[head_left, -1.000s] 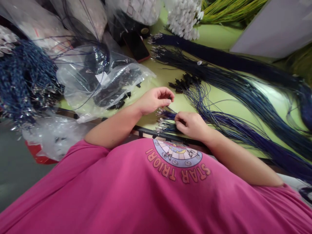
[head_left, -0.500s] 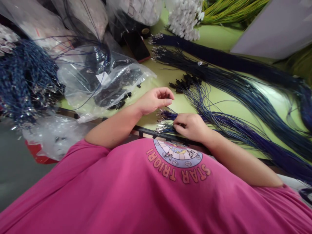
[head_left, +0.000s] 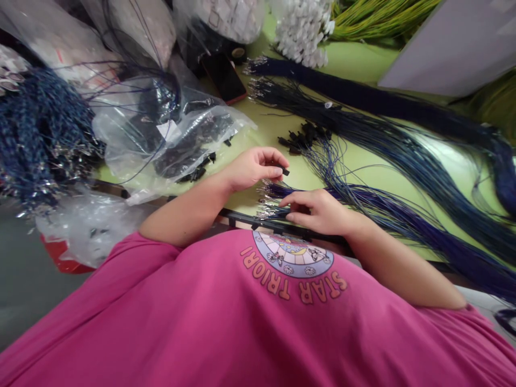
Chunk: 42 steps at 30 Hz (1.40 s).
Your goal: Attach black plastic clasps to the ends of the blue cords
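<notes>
My left hand (head_left: 260,167) pinches a small black connector housing (head_left: 283,170) between thumb and fingertips, just above the table. My right hand (head_left: 320,209) hovers over the near bundle of blue wires (head_left: 363,207), index finger stretched out and apart from the thumb, with nothing visible between them. Silvery metal terminals (head_left: 266,207) tip the wire ends, right by that index fingertip. Beyond my hands lies a cluster of black connectors (head_left: 308,137) with thin wires running out of it.
Long dark wire bundles (head_left: 379,129) cross the green table (head_left: 355,59). To the left lie a clear plastic bag (head_left: 193,134) of black parts, a phone (head_left: 226,78) and hanging blue wires (head_left: 44,123). White connectors (head_left: 302,32) and yellow-green wires (head_left: 382,19) are at the back.
The black connector now shows at my left fingertips, where it was hidden before. My right hand's index finger has stretched out from a curled pose toward the terminals.
</notes>
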Tool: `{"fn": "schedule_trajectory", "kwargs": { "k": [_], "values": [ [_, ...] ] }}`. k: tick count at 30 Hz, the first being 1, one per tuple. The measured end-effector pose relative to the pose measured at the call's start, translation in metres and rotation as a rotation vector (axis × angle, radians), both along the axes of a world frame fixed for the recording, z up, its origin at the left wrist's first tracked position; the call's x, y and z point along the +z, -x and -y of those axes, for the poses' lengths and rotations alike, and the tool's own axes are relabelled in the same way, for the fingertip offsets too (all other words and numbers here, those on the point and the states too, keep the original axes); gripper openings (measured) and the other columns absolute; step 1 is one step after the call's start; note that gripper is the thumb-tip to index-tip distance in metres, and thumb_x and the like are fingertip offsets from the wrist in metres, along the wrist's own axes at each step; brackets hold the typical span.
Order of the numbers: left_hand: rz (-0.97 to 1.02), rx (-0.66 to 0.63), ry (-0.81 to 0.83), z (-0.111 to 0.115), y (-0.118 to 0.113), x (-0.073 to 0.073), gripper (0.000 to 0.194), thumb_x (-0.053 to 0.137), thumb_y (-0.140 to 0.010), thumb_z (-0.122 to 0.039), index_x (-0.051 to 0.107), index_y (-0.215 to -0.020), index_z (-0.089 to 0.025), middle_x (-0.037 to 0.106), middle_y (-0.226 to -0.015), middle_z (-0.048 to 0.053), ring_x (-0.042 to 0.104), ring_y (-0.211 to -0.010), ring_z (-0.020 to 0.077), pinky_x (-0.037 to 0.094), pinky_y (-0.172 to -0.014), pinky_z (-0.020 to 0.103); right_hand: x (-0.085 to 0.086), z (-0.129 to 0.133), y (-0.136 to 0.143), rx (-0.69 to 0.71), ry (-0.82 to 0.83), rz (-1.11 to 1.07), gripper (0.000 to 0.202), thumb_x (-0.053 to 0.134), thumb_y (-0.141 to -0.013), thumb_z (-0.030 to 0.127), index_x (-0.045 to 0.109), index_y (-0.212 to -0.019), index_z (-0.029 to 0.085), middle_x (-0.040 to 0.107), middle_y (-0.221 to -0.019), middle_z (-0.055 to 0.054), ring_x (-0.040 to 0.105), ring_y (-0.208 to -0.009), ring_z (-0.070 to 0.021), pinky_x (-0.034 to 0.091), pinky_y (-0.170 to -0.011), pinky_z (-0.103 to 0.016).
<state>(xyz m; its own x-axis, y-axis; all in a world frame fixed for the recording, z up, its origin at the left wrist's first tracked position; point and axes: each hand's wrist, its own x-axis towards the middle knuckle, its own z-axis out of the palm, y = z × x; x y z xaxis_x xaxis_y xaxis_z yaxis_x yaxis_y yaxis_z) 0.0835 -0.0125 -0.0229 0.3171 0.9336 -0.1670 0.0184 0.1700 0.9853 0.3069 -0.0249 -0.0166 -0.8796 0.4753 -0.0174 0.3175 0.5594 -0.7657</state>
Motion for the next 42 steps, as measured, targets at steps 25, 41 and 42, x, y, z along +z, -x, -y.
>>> {"fn": "schedule_trajectory", "kwargs": {
  "k": [25, 41, 42],
  "values": [
    [0.022, 0.068, 0.075, 0.005, -0.009, 0.003, 0.015, 0.073, -0.071, -0.016, 0.064, -0.083, -0.012, 0.069, -0.066, 0.001, 0.065, -0.062, 0.0097, 0.054, -0.068, 0.026, -0.003, -0.004, 0.002, -0.613, -0.146, -0.057, 0.024, 0.053, -0.085, 0.029, 0.07, -0.072, 0.018, 0.066, -0.064, 0.0, 0.055, -0.059, -0.0124, 0.041, -0.062, -0.025],
    [-0.041, -0.013, -0.073, 0.008, -0.017, -0.004, 0.018, 0.078, -0.063, -0.016, 0.067, -0.076, -0.011, 0.063, -0.073, 0.0, 0.066, -0.065, 0.0112, 0.056, -0.069, 0.029, -0.002, -0.01, 0.009, -0.53, 0.178, -0.062, 0.022, 0.053, -0.079, 0.027, 0.064, -0.063, 0.017, 0.06, -0.059, 0.002, 0.051, -0.058, -0.0112, 0.04, -0.06, -0.025],
    [-0.046, -0.003, -0.061, 0.008, -0.016, -0.003, 0.017, 0.078, -0.064, -0.016, 0.067, -0.077, -0.012, 0.064, -0.072, 0.0, 0.066, -0.065, 0.0116, 0.056, -0.068, 0.029, -0.003, -0.012, 0.008, -0.534, 0.169, -0.06, 0.023, 0.054, -0.08, 0.03, 0.065, -0.065, 0.016, 0.061, -0.059, 0.001, 0.051, -0.057, -0.0113, 0.04, -0.06, -0.025]
  ]
}}
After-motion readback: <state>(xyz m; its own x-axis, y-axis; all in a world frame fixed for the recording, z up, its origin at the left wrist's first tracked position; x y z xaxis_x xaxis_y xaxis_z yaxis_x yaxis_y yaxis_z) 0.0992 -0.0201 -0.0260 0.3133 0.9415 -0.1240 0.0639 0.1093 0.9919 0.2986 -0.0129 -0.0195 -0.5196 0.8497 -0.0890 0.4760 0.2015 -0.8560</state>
